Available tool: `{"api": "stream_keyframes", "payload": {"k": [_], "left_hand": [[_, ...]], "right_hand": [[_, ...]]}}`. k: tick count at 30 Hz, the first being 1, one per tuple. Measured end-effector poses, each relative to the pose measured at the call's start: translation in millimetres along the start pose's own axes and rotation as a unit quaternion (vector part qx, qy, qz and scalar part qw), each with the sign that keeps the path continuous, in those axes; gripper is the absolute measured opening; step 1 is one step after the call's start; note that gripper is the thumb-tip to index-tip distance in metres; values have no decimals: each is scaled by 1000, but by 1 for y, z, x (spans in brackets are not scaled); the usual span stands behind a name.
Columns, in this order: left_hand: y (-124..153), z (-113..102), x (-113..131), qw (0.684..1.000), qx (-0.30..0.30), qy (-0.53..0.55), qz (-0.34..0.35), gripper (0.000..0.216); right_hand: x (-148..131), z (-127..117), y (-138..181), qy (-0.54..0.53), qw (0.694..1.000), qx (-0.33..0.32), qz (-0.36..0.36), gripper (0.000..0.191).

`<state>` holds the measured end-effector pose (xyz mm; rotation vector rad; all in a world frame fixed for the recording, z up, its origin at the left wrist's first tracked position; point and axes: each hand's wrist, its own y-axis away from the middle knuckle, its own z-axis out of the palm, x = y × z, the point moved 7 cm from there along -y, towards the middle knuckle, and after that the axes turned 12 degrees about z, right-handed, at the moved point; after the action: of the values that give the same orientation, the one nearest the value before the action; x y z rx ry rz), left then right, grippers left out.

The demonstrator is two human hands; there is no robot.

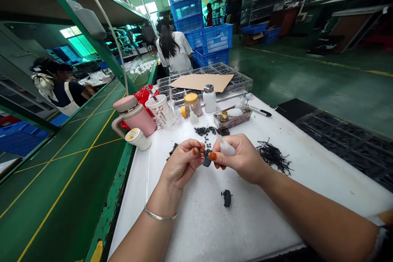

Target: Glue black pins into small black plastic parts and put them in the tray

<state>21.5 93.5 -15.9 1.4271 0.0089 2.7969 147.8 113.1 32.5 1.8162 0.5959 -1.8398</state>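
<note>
My left hand pinches a small dark plastic part between thumb and fingertips above the white foam mat. My right hand is closed around a small white squeeze bottle and also touches the same dark part. Another small black part lies on the mat just below my hands. A pile of tiny black pieces lies behind my hands, and a heap of thin black pins sits to the right.
Behind stand a pink mug, a white cup, an orange-lidded jar, a white bottle, a small tray and a pen. Black part trays line the right. Other people work at benches farther back.
</note>
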Motion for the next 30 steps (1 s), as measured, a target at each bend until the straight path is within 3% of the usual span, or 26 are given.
{"api": "stream_keyframes", "payload": {"k": [6, 16, 30], "left_hand": [[1, 4, -3, 1000, -26, 9, 5, 24], [2, 6, -4, 1000, -19, 9, -2, 27], [1, 9, -1, 999, -28, 13, 10, 26]], "right_hand": [[1, 0, 1, 7, 1000, 5, -2, 33], [2, 1, 0, 1, 1000, 4, 6, 32], [8, 4, -4, -57, 997, -37, 42, 32]]}}
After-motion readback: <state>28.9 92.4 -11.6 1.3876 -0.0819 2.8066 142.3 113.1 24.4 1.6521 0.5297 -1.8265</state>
